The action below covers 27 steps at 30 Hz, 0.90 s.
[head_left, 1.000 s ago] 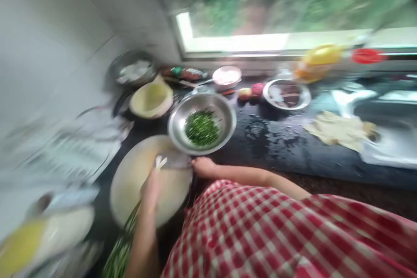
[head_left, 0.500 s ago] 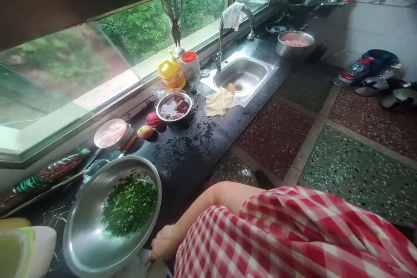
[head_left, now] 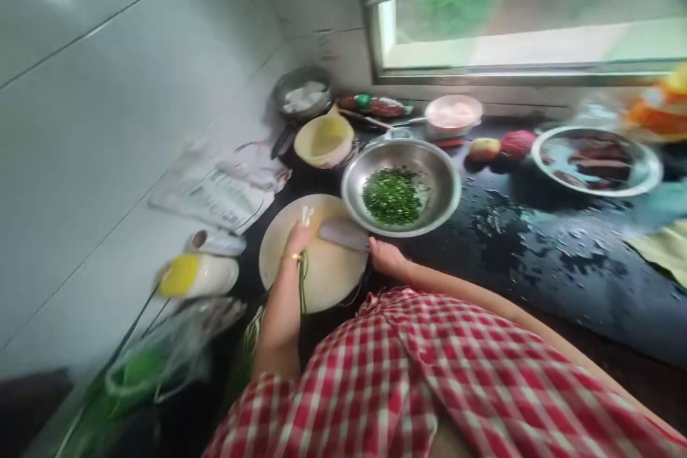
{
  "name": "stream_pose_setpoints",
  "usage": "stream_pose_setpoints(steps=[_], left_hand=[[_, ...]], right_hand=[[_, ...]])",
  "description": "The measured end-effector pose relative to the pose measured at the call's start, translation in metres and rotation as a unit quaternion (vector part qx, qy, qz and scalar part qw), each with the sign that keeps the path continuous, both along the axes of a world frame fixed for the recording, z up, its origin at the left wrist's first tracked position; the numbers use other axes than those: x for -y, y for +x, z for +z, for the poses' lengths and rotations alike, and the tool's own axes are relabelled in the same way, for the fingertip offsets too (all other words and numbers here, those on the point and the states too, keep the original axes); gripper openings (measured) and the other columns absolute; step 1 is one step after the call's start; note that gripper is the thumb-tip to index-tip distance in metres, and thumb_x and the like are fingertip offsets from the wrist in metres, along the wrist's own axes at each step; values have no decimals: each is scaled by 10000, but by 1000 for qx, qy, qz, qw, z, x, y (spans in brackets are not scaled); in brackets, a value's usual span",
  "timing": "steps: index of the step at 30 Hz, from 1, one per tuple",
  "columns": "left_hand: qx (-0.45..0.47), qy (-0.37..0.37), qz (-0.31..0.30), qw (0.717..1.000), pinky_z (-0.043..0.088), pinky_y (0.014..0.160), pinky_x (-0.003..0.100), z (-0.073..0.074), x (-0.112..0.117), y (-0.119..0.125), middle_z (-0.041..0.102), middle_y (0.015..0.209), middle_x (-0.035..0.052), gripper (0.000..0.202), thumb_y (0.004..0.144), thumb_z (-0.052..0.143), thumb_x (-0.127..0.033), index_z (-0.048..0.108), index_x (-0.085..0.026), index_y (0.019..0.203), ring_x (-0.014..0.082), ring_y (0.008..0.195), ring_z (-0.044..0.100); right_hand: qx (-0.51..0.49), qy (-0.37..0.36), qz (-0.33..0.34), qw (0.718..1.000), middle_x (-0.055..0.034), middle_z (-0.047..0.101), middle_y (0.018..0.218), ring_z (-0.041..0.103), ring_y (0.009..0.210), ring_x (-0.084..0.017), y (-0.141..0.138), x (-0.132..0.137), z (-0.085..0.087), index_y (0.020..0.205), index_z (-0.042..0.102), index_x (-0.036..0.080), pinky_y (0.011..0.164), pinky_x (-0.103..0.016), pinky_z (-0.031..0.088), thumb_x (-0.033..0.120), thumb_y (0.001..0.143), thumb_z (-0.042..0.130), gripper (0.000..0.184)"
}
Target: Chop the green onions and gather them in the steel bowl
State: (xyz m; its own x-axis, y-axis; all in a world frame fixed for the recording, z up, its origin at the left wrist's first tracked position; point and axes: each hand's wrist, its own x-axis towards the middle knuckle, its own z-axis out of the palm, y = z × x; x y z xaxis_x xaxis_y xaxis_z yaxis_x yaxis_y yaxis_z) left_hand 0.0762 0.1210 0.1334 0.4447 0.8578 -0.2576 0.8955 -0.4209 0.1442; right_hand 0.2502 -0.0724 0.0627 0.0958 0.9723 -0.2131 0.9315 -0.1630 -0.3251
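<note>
A round cutting board lies on the dark counter in front of me. Over its left part, my left hand is closed around a bunch of scallions; their white ends poke out past the fingers and the green leaves trail toward me. My right hand, at the board's right edge, grips a cleaver by its handle. The wide blade lies low over the board and points left. Just beyond stands a steel bowl with chopped greens in it.
Behind the board are a yellowish bowl and a dark pan with white pieces. On the right sit a peach-like fruit, a pink fruit and a basin of dark red meat. Plastic bags line the left wall.
My view has swung left from the sink side to the board. My left hand with the scallions has come into view, and the cleaver blade now shows.
</note>
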Motion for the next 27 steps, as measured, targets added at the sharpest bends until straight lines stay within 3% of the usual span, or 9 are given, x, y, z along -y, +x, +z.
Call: stream_pose_setpoints(steps=[3,6,10,14,17,22,27], left_hand=[[-11,-34,82,996,458,685,314,-16,-4,-24,661,940,149,310,910,306,-234,534,-124,1088,213,816,640],[3,-33,105,994,448,739,313,-29,0,-23,643,1020,170,300,892,315,-209,514,-127,1101,231,920,624],[-28,-33,96,994,452,742,323,-44,28,-17,649,935,152,291,870,318,-144,511,-135,1088,236,882,629],[-43,49,58,996,447,773,332,-62,66,-15,600,1006,170,284,877,300,-132,536,-121,1034,256,963,588],[-11,99,47,994,426,830,353,-68,79,-19,558,1089,177,304,884,386,-249,498,-116,1134,280,1040,536],[52,102,3,993,388,896,361,-71,72,-30,535,1162,153,472,882,436,-327,353,-170,1319,267,1077,509],[86,107,-2,990,387,907,328,-80,66,-38,508,1229,136,380,893,411,-255,436,-171,1264,237,1091,503]], right_hand=[[-10,-2,-6,1000,-171,657,996,643,864,-217,1,6,0,1297,410,58,727,-295,465,163,830,400,479],[-76,-10,-55,996,-97,688,965,647,858,-200,8,19,11,1273,446,161,725,-271,451,306,864,438,433],[-159,12,-85,984,-50,699,973,640,899,-192,15,24,36,1235,518,227,744,-264,446,425,892,390,416],[-89,-4,-19,996,-82,695,989,637,912,-203,9,7,52,1169,561,197,756,-259,422,343,888,395,357],[-11,-50,13,999,-108,697,955,643,881,-210,2,-8,54,1137,547,173,717,-259,408,285,899,367,318],[41,-77,36,996,-105,695,920,649,858,-200,-15,-24,52,1114,517,170,694,-252,397,268,921,326,289],[63,-73,69,993,-103,698,912,659,844,-200,-32,-35,52,1092,510,167,685,-258,411,261,928,303,280]])
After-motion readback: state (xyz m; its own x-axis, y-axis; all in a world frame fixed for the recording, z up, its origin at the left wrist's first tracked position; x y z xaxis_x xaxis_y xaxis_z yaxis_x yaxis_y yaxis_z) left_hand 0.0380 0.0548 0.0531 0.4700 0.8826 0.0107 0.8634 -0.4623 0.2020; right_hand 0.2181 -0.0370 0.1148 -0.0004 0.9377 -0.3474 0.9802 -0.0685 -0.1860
